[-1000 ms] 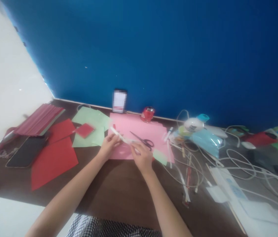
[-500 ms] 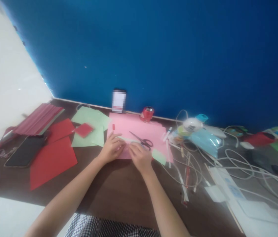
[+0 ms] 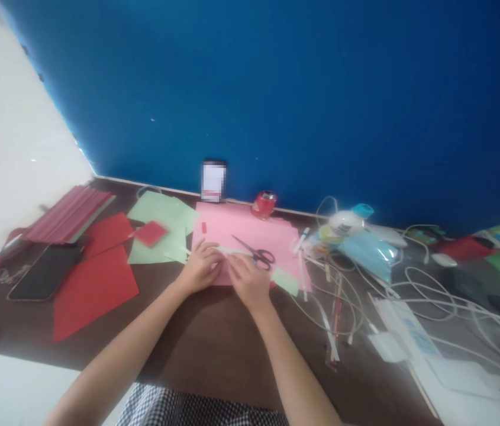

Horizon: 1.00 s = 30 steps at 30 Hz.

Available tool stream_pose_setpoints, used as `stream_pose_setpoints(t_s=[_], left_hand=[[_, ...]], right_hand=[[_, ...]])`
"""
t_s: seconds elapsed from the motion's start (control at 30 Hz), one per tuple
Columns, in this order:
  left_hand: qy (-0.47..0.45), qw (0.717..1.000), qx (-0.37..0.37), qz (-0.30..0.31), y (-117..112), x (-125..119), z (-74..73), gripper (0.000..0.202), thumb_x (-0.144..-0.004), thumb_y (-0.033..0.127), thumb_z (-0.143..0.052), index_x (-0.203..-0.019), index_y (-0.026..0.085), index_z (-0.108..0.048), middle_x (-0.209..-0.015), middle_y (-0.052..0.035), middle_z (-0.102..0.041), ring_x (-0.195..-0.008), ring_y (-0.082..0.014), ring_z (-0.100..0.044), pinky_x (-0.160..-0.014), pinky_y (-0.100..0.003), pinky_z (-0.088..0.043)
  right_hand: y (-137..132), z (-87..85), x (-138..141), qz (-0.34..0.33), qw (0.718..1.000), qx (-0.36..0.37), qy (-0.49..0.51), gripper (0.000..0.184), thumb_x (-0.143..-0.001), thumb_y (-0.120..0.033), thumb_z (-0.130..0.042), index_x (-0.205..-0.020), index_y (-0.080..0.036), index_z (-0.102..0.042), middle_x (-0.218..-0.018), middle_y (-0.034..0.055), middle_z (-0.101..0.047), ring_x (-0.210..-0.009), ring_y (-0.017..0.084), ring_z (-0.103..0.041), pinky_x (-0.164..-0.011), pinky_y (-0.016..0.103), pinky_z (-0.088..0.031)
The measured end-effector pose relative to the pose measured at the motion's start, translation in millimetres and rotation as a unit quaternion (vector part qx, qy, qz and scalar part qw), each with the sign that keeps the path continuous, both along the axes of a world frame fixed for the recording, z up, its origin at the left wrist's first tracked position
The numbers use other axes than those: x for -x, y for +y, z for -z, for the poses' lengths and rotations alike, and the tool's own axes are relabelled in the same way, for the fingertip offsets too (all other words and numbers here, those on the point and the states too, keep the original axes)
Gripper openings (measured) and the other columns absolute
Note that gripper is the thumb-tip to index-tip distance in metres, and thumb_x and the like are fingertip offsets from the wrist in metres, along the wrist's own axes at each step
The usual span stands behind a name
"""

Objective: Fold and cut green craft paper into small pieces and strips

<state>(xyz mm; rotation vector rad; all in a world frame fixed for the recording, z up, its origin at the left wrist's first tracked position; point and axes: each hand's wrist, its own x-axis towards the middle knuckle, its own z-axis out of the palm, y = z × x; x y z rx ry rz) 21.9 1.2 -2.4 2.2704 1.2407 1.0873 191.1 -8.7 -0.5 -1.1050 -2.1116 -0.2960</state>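
My left hand (image 3: 200, 267) and my right hand (image 3: 246, 279) lie side by side on a pink paper sheet (image 3: 241, 234) on the dark table. Both have their fingers bent down onto a pale paper strip (image 3: 234, 251) that runs between them, pressing it against the sheet. Black-handled scissors (image 3: 256, 253) lie just beyond my right hand. A small red paper scrap (image 3: 204, 227) sits on the pink sheet above my left hand.
Green sheets (image 3: 161, 228), red sheets (image 3: 94, 287) and a dark phone (image 3: 45, 272) lie left. A red tape dispenser (image 3: 264, 205) stands by the blue wall. White cables (image 3: 431, 296), pens, a glue bottle (image 3: 347, 223) and a blue pack clutter the right.
One second ago both hands held the pale strip raised and slanted. They have lowered it onto the pink sheet and drawn closer together.
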Motion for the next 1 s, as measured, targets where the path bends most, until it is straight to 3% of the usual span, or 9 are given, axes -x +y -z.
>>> stream_pose_setpoints(t_s=[0.27,0.53,0.67,0.8,1.0], left_hand=[[-0.042,0.998,0.041,0.013,-2.0,-0.4,-3.5,0.014,-0.069,0.02,-0.055,-0.079,0.025,-0.065,-0.083,-0.0045,-0.065,-0.105,-0.0238,-0.049,-0.104,-0.044,-0.015],[-0.056,0.998,0.034,0.011,-1.0,0.8,-1.6,0.012,-0.068,0.022,-0.058,-0.074,0.026,-0.067,-0.079,-0.0037,-0.067,-0.1,-0.0232,-0.051,-0.104,-0.043,-0.016],[-0.07,0.996,0.063,-0.004,-0.6,0.5,-2.9,0.01,-0.066,0.025,-0.06,-0.071,0.026,-0.068,-0.078,-0.0032,-0.068,-0.098,-0.025,-0.052,-0.1,-0.043,-0.021],[-0.145,0.984,0.095,-0.036,0.0,-1.0,-4.1,0.007,-0.064,0.026,-0.062,-0.067,0.025,-0.069,-0.073,-0.0034,-0.068,-0.092,-0.0253,-0.054,-0.093,-0.041,-0.029],[-0.173,0.976,0.127,-0.044,0.2,-2.9,-2.8,0.009,-0.067,0.025,-0.061,-0.064,0.023,-0.069,-0.074,-0.0036,-0.068,-0.082,-0.0219,-0.058,-0.095,-0.04,-0.027]], right_hand=[[0.1,2.8,2.2,-0.004,1.0,0.022,0.011,0.018,-0.083,-0.019,-0.046,-0.086,-0.019,-0.064,-0.089,0.0043,-0.067,-0.082,0.013,-0.06,-0.073,0.024,-0.043],[-0.6,1.0,3.7,-0.02,0.999,0.037,-0.016,0.016,-0.084,-0.019,-0.045,-0.078,-0.018,-0.06,-0.076,0.0032,-0.065,-0.074,0.013,-0.058,-0.071,0.025,-0.04],[-2.6,-2.3,6.5,-0.01,0.999,0.027,-0.04,0.015,-0.084,-0.019,-0.044,-0.08,-0.017,-0.058,-0.076,0.0033,-0.063,-0.071,0.014,-0.056,-0.067,0.025,-0.038],[-4.7,-3.9,9.1,0.01,0.997,0.014,-0.075,0.013,-0.085,-0.018,-0.043,-0.083,-0.017,-0.056,-0.077,0.0036,-0.062,-0.067,0.014,-0.054,-0.064,0.026,-0.037],[-2.8,2.3,9.2,0.019,0.996,-0.014,-0.085,0.017,-0.085,-0.013,-0.039,-0.09,-0.015,-0.055,-0.085,0.0072,-0.062,-0.075,0.016,-0.055,-0.068,0.027,-0.038]])
